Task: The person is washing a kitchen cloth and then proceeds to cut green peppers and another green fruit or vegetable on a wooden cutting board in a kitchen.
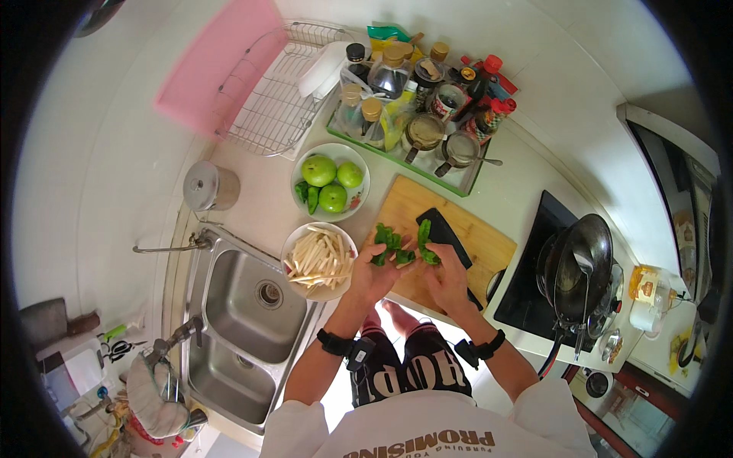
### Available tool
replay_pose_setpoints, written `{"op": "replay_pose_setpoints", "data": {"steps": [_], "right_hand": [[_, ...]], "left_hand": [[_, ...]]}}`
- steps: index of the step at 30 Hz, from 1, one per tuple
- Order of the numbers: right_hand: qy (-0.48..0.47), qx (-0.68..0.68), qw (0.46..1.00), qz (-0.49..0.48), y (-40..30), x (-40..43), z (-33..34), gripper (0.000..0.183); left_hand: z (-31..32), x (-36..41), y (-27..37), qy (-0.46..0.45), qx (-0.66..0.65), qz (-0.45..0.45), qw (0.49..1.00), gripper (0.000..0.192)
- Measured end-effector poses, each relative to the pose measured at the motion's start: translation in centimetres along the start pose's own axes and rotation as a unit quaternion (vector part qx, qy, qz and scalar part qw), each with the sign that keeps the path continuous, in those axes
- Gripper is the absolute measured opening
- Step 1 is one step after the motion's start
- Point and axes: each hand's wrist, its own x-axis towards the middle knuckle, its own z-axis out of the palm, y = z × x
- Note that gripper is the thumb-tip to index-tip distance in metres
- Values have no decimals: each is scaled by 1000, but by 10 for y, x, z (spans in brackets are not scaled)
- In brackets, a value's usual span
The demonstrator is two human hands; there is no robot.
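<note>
My left hand [375, 272] cups several green pepper pieces [388, 237] in its palm and fingers, over the left part of a bamboo cutting board [401, 194]. Between the fingertips of my right hand [448, 280] is another green pepper [425, 240], held upright just beside the left hand's pieces. A black-bladed kitchen knife [444, 232] lies on the board, partly covered by my right hand. To the left stands a bowl of pale cut strips [320, 257]. Behind it, a white bowl [298, 194] holds round green tomatoes [319, 170] and small green peppers [312, 199].
A double steel sink [252, 309] is at the left. Behind the board stands a green-edged tray [395, 157] crowded with bottles and jars. A wok [581, 269] with a ladle rests on the black cooktop [521, 286] at the right. A wire dish rack [269, 103] stands at the back left.
</note>
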Motion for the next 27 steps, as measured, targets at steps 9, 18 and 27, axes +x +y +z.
{"op": "replay_pose_setpoints", "data": {"steps": [9, 18, 27], "right_hand": [[-109, -164, 966, -166, -4, -1, -13, 48], [-71, -90, 989, -91, -10, 6, -12, 40], [-177, -218, 880, -383, -61, 170, 136, 42]], "left_hand": [[3, 18, -41, 75, 120, 45, 989, 41], [-21, -2, -23, 170, 369, 190, 894, 62], [-3, -42, -48, 184, 444, 160, 862, 49]]}}
